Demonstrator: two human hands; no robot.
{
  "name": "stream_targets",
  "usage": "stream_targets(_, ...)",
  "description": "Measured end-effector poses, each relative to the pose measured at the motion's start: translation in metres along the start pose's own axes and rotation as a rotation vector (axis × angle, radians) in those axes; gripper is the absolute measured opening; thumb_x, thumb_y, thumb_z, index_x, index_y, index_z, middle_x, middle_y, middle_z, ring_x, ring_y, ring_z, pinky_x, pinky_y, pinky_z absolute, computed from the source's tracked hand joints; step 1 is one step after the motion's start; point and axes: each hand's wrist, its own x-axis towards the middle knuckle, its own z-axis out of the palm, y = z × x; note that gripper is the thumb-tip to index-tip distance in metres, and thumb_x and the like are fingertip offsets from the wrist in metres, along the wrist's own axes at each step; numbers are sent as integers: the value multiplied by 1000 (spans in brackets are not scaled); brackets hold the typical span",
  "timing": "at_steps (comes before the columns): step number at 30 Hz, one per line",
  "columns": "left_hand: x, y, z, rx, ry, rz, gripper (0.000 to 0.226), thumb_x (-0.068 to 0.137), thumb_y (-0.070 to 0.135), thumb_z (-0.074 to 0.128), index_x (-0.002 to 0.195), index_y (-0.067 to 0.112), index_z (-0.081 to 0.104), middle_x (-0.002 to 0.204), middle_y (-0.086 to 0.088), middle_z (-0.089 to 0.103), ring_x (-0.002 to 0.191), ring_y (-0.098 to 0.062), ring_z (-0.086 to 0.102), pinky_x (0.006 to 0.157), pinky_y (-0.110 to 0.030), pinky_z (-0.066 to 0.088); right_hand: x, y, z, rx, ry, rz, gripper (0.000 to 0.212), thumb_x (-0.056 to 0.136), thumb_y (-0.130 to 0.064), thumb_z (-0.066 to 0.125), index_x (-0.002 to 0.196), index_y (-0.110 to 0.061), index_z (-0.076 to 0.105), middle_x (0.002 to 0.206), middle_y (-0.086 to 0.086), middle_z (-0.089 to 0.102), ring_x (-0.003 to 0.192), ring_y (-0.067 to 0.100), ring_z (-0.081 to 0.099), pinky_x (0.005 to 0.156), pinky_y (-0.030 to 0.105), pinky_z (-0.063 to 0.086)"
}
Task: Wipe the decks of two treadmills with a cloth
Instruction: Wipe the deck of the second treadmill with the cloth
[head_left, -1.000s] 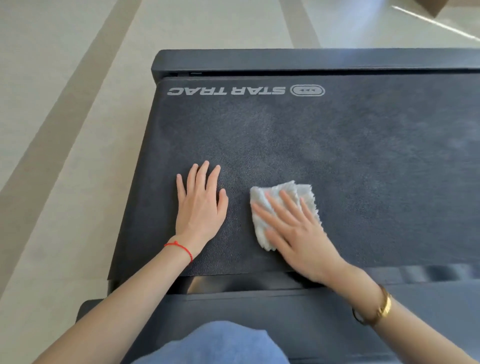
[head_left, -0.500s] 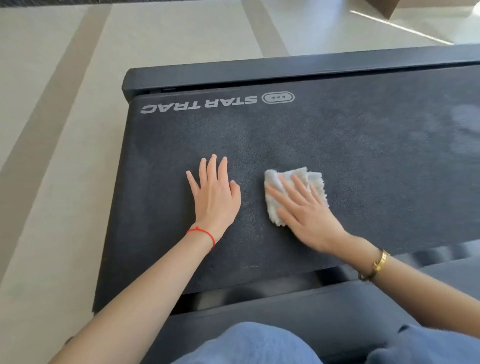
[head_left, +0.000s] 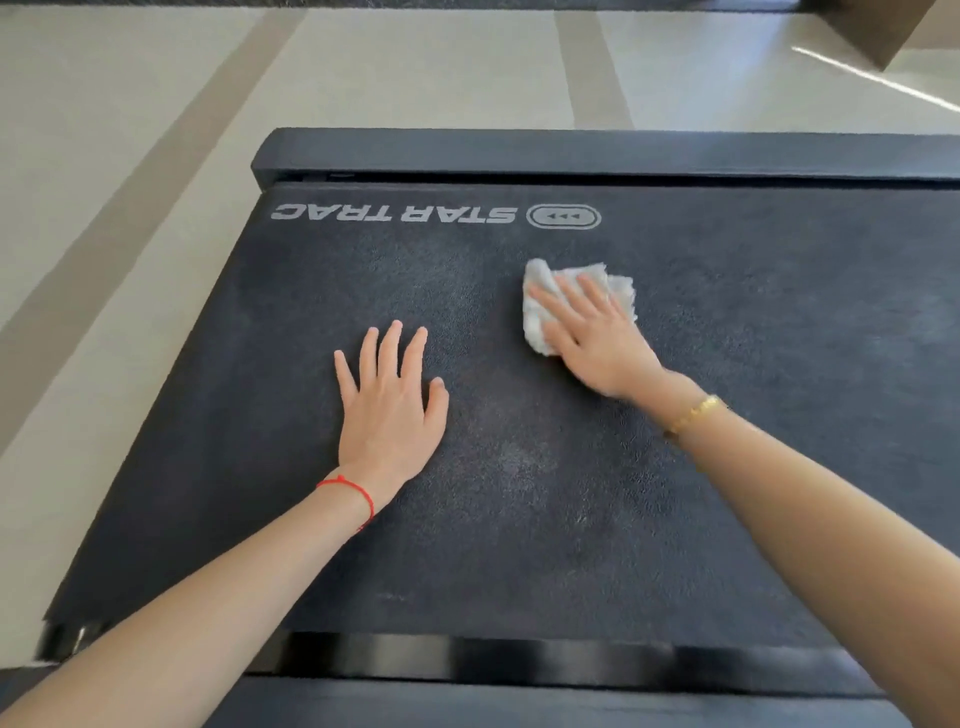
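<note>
The right hand (head_left: 597, 338), fingers flat, is pressing the cloth (head_left: 540, 312) onto the treadmill belt (head_left: 779, 415) near the logo (head_left: 436, 214). The left hand (head_left: 389, 405) is resting open beside it. Dusty patches are showing; I judge much wiping remains.

Both forearms are bare — no sleeves show. The left hand (head_left: 389, 410) has a thin red string bracelet (head_left: 349, 489) tied round its wrist. The right hand (head_left: 597, 338) wears a gold bangle (head_left: 693, 413) at its wrist — narrow and shiny.
</note>
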Motion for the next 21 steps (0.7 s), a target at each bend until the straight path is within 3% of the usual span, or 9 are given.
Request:
stream_targets(3, 0, 2, -2, 8, -6, -6, 59, 99, 39, 30, 155, 20, 25, 162, -7, 21, 151, -28, 12, 121, -59, 9, 21, -12, 4, -10, -24, 52, 51, 106, -40, 19, 156, -37, 11, 166, -5, 4, 152, 25, -7, 122, 46, -6)
stream_targets(7, -2, 6, -6, 21, -21, -24, 59, 99, 38, 31, 155, 20, 25, 163, -6, 20, 152, -26, 12, 121, -58, 10, -38, -43, 15, -43, -51, -297, 52, 107, -39, 20, 157, -31, 10, 166, -7, 6, 152, 28, -7, 123, 48, -3)
stream_targets(11, -4, 10, -10, 39, -71, -21, 60, 101, 36, 28, 157, 17, 18, 164, -8, 14, 153, -26, 8, 121, -57, 10, -77, -30, 10, -12, -122, -371, 51, 107, -39, 22, 157, -35, 9, 165, -12, 1, 152, 20, -11, 124, 40, -6)
stream_targets(15, -7, 16, -12, 54, -73, -31, 59, 102, 33, 29, 157, 15, 19, 164, -10, 15, 152, -26, 9, 121, -57, 10, -42, -2, -1, 24, -108, -301, 52, 107, -39, 23, 156, -40, 7, 165, -11, 1, 152, 20, -11, 123, 43, -5)
stream_targets(21, -5, 13, -8, 34, -38, -34, 58, 101, 33, 30, 157, 20, 19, 164, -7, 16, 153, -23, 9, 123, -54, 7, 70, 19, -11, 10, -40, 51, 52, 106, -38, 20, 157, -36, 8, 166, -4, 0, 152, 27, -8, 122, 50, -6)
